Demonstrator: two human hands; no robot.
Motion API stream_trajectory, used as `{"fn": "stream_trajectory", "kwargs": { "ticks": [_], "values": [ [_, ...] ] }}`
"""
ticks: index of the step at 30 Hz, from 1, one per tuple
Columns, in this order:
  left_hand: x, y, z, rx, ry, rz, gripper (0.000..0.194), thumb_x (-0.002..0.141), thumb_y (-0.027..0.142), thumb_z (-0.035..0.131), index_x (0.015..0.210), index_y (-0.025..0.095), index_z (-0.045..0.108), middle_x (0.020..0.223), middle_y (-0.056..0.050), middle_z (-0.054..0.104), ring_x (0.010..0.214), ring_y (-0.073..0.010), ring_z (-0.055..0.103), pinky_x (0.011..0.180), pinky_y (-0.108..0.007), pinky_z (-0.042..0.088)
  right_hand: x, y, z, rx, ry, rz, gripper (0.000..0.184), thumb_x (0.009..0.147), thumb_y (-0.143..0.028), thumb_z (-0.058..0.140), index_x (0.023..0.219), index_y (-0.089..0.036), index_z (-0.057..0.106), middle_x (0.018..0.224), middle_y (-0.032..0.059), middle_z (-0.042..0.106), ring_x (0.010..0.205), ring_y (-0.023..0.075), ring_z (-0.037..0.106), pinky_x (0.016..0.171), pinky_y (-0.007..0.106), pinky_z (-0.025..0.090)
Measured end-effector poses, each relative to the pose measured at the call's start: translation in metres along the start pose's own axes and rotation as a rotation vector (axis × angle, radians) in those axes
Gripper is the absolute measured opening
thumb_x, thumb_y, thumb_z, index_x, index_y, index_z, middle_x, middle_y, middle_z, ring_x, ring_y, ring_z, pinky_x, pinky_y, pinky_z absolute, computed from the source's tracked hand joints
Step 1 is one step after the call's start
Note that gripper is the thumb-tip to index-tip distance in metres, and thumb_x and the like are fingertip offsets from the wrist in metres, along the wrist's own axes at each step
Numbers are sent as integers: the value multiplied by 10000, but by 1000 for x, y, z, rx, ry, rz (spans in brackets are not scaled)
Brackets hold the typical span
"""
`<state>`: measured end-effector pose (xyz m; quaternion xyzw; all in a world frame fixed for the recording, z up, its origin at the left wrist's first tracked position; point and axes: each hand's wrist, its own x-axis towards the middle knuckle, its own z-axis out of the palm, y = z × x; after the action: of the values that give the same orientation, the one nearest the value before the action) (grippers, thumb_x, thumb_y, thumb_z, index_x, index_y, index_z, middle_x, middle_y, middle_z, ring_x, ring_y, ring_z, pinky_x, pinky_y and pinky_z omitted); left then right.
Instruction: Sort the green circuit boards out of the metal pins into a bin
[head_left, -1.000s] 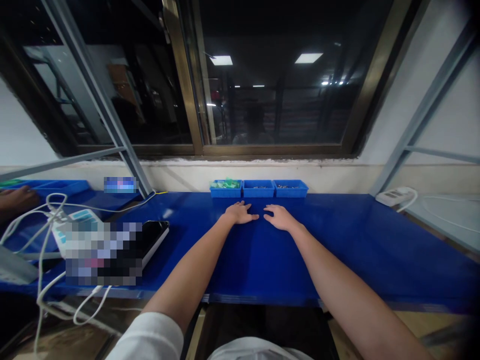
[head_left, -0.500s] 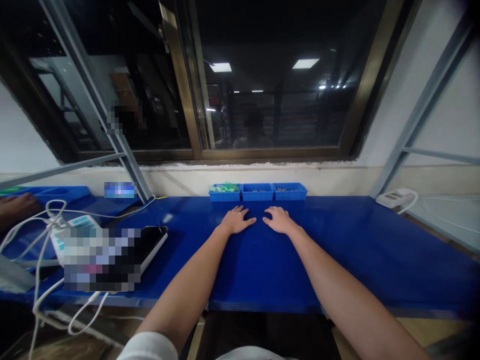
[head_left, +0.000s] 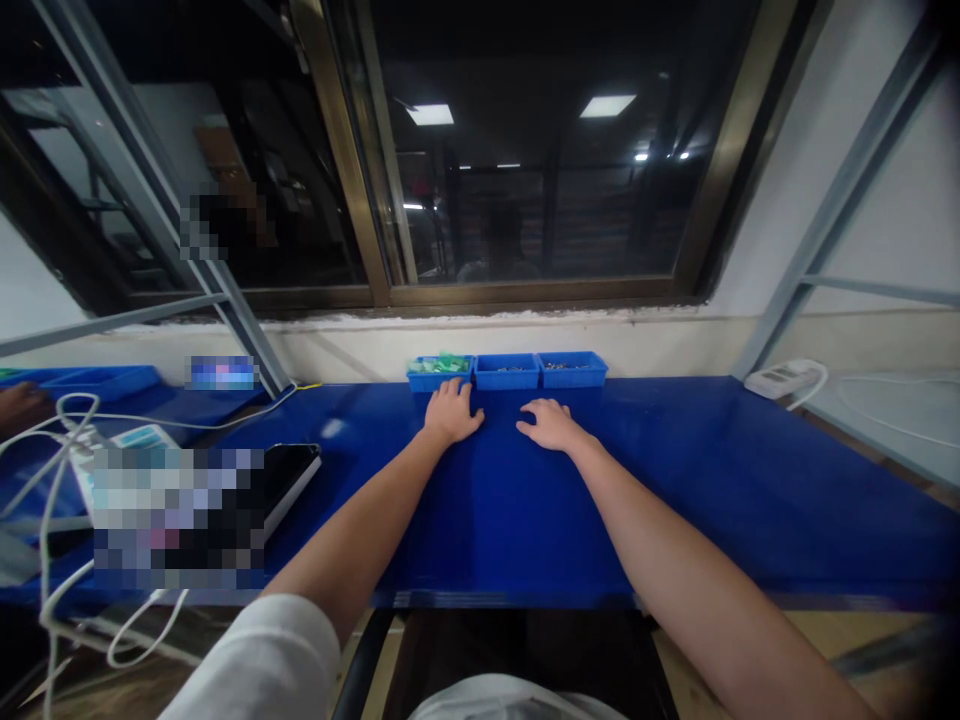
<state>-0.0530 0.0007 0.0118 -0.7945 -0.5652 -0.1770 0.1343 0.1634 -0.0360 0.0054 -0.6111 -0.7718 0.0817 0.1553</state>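
- Left hand (head_left: 452, 413): fingers (head_left: 454, 392) spread flat on the blue workbench (head_left: 675, 480), holding nothing, tips close to the bins (touching or not, hard to tell).
- Right hand (head_left: 551, 425): palm down, loosely open, empty, on the bench.
- Three blue bins (head_left: 506, 372): at 12 o'clock, green pieces (head_left: 441, 365) in the leftmost, small metal parts (head_left: 559, 366) in the others.

Blue desk (head_left: 697, 490) running along wall. Three blue plastic bins sitting side by side at back edge: left bin (head_left: 440, 374) holding green parts, middle bin (head_left: 506, 376) and right bin (head_left: 571, 374) holding small metal parts. Black flat device (head_left: 292, 470) lying toward left, partly blurred, white cables (head_left: 172, 420) trailing nearby.
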Motion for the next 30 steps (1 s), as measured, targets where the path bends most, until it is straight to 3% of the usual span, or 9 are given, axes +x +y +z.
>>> {"fn": "stream_trajectory", "kwargs": {
  "ticks": [4, 8, 17, 24, 30],
  "values": [
    [17, -5, -1, 73, -8, 10, 685, 771, 456, 481, 1342, 112, 324, 1434, -162, 268, 1332, -303, 194, 1068, -413, 184, -1, 0, -2, -1, -2, -10, 485, 811, -510, 427, 1196, -234, 530, 1294, 85, 487, 1188, 302, 393, 943, 474, 300],
    [23, -11, -4, 62, -76, 4, 595, 834, 447, 387, 1342, 141, 336, 1376, -168, 357, 1286, -310, 277, 1054, -469, 143, -1, -1, -3, 14, -11, -12, 487, 809, -506, 429, 1197, -229, 532, 1294, 91, 488, 1189, 307, 391, 946, 482, 297],
    [5, -9, -19, 66, -88, 24, 326, 863, 324, 374, 1050, 223, 621, 1156, -122, 539, 1130, -303, 419, 947, -466, 268, -1, -2, -3, 11, -16, 13, 478, 804, -478, 454, 1200, -224, 537, 1285, 104, 493, 1181, 313, 396, 938, 480, 300],
    [5, -12, -31, 41, -92, 55, 325, 841, 199, 366, 1025, 198, 634, 1094, -127, 571, 1085, -276, 464, 922, -410, 323, 0, -1, -1, 8, -2, 7, 465, 801, -469, 464, 1189, -226, 545, 1270, 99, 506, 1169, 309, 409, 923, 473, 314],
    [-5, 1, -53, -36, -208, 245, 327, 830, 250, 387, 1026, 216, 645, 1043, -103, 605, 993, -247, 542, 865, -341, 397, -1, -6, -6, 84, 49, 39, 404, 796, -471, 474, 1103, -243, 604, 1238, 71, 537, 1171, 296, 383, 928, 447, 310]
  ]
}}
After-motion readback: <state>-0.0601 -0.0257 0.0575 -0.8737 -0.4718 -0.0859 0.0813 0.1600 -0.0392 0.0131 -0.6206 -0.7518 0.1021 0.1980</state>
